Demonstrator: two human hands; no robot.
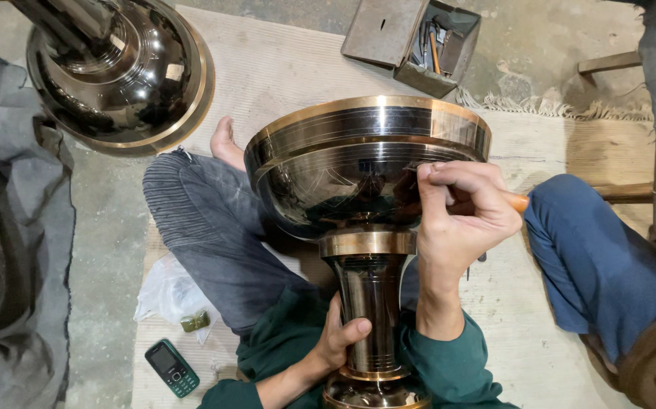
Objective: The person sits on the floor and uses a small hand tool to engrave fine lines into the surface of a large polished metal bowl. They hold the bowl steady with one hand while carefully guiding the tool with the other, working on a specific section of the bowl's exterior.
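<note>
Polished dark metal banded with brass: a large goblet-shaped vessel (367, 170) lies tilted across the lap of a person seated cross-legged on a pale woven mat (282, 68). The left hand (341, 337) wraps its fingers around the vessel's narrow stem, just above the brass foot. The right hand (460, 216) presses against the rim of the bowl, fingers clenched on a wooden-handled tool (516, 201) whose tip is hidden behind them. Fine scored lines cross the bowl's surface. A second, similar vessel (119, 68) rests on the concrete floor at upper left, an open metal box (415, 38) of small tools sits beyond the mat, and a green mobile phone (172, 368) lies near the person's knee. Another person's blue-trousered leg (608, 265) is at right.
</note>
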